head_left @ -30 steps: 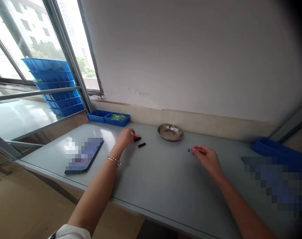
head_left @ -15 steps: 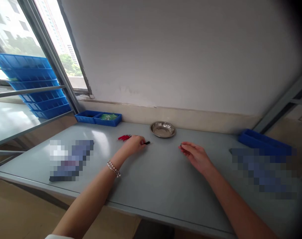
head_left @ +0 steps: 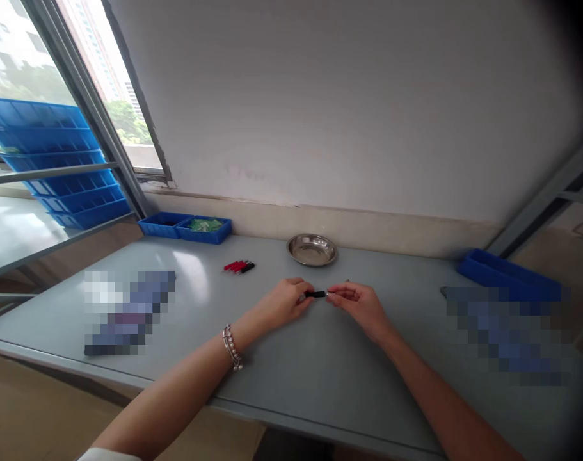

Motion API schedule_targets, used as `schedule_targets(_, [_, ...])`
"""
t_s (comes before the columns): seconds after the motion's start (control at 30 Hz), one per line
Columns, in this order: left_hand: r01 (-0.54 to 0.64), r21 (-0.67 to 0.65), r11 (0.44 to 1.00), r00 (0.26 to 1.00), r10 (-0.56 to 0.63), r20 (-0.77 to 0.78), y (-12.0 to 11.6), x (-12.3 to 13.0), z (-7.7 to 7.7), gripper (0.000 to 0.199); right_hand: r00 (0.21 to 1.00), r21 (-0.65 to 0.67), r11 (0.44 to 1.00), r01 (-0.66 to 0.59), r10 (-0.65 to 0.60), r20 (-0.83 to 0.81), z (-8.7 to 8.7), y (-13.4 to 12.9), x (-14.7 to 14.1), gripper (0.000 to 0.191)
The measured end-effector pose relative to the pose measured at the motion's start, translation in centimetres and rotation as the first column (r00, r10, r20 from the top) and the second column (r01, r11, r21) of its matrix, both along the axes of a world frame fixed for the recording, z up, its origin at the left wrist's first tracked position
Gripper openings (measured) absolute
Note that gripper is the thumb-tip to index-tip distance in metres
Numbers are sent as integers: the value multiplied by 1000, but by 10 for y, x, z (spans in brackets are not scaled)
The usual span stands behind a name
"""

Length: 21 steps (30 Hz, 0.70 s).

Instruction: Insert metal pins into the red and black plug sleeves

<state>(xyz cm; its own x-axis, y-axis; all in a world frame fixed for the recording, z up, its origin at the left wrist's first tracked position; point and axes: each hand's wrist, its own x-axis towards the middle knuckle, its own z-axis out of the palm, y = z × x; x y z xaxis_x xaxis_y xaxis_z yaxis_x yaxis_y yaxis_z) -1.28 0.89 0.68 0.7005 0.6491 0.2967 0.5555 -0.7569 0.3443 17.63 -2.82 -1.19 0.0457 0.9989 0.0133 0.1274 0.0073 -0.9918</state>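
At the far left, a stack of blue bins [head_left: 68,163] stands on a shelf [head_left: 13,224] by the window. On the grey bench [head_left: 295,371], a flat item [head_left: 132,314] lies; its face is pixelated, so any writing on it cannot be read. Behind it, two blue trays [head_left: 159,224] stand side by side near the wall, and the right one holds green packets [head_left: 205,225]. Next there is a small group of red and black pieces [head_left: 237,266], lying close together.

The left hand [head_left: 286,301], with a bracelet [head_left: 231,346] at the wrist, has its fingers closed on one end of a short black piece [head_left: 317,294]. This piece is held between the two hands, in front of a round metal bowl [head_left: 312,250]. The right hand [head_left: 361,307] pinches, with narrow fingers, what seems to be a small silvery part [head_left: 327,294] at the right end of the piece.

Farther right, a long blue bin [head_left: 509,275] stands on the bench, with a second flat item [head_left: 502,333] before it, also pixelated.
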Motion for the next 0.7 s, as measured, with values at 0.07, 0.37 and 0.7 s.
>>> schedule_targets(0.07, [0,6,1000,1000,0,-2,0,1,-1,19,1000,15,1000,6,-6,6,-2,1,0,25])
schedule_targets(0.37, [-4,37,999,1000,5,-26,0,2,-5,20,994,80,997,25,-33,107,-5,0,-1,25])
schedule_targets(0.7, [16,74,997,999,-14,-34,-5,5,-4,21,992,111,993,46,-59,111,-11,1,-1,24])
